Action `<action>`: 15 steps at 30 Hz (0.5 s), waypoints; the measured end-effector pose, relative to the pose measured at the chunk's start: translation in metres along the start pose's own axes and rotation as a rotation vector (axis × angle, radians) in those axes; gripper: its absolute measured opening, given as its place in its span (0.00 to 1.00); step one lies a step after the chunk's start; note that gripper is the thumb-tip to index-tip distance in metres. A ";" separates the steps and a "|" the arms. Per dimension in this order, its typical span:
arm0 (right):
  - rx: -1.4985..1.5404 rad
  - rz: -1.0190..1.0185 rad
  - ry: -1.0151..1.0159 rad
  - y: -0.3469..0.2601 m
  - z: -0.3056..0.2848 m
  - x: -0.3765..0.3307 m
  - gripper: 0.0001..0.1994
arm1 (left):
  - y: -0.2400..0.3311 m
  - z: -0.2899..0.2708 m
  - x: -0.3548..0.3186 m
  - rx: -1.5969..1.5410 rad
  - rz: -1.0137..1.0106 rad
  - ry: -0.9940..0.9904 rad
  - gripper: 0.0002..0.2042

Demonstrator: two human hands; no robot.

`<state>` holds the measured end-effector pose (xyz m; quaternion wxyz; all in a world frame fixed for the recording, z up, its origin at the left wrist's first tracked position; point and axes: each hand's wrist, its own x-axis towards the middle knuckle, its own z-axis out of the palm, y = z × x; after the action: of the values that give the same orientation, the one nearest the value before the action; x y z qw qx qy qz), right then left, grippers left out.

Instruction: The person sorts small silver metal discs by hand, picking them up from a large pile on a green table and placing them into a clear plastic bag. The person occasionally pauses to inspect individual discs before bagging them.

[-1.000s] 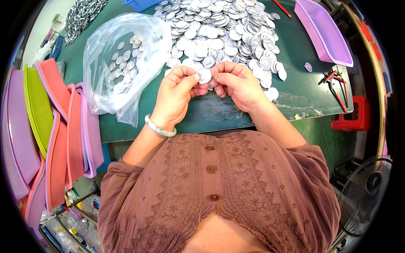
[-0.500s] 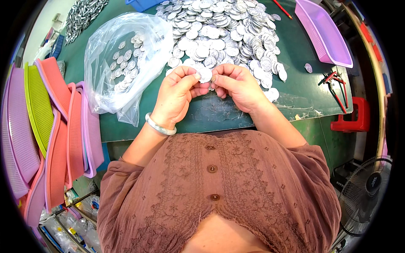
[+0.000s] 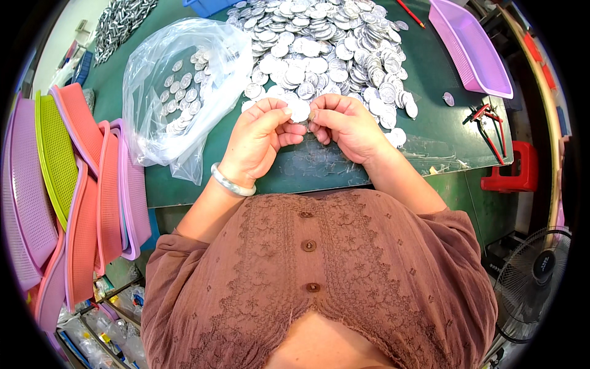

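Between my two hands is a round silvery metal disc (image 3: 299,111), held up above the near part of the green table. My left hand (image 3: 263,132), with a pale bangle (image 3: 232,181) on its wrist, pinches the disc's left edge between thumb and fingers. The thumb and forefinger of my right hand (image 3: 345,127) close on its right edge. Just beyond my fingers spreads a large heap of similar silvery discs (image 3: 319,55). To the left lies a clear plastic bag (image 3: 144,101) with several discs inside it.
On the right of the green table (image 3: 270,184) are a purple basket (image 3: 472,49), red-handled pliers (image 3: 491,132) and one loose disc (image 3: 448,99). Small metal parts (image 3: 123,24) are piled at the far left. Stacked plastic baskets (image 3: 83,178) stand left; a red stool (image 3: 513,169) and a fan (image 3: 534,277) right.
The disc has turned slightly between my fingers and now shows a brighter, fuller face. Both hands have stayed in nearly the same place.
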<state>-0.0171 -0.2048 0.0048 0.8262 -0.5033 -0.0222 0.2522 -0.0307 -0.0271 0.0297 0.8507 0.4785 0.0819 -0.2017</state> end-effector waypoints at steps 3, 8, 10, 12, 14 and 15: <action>-0.178 -0.106 0.069 0.002 0.004 0.000 0.05 | -0.004 -0.006 0.003 0.021 0.019 -0.042 0.03; -0.495 -0.390 0.156 0.012 0.005 -0.001 0.06 | -0.006 -0.004 0.004 0.053 0.055 -0.016 0.03; -0.534 -0.413 0.160 0.011 0.007 -0.002 0.06 | -0.007 -0.005 0.004 0.055 0.057 -0.019 0.03; -0.552 -0.411 0.159 0.009 0.009 -0.003 0.06 | -0.007 -0.006 0.004 0.071 0.058 0.009 0.03; -0.562 -0.411 0.164 0.007 0.008 -0.003 0.05 | -0.008 -0.005 0.004 0.082 0.059 0.020 0.03; -0.561 -0.412 0.167 0.007 0.008 -0.003 0.06 | -0.008 -0.004 0.004 0.087 0.061 0.019 0.04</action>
<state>-0.0250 -0.1970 0.0032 0.6881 -0.7145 -0.1240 0.0226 -0.0303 -0.0282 0.0198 0.8339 0.5193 0.0667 -0.1744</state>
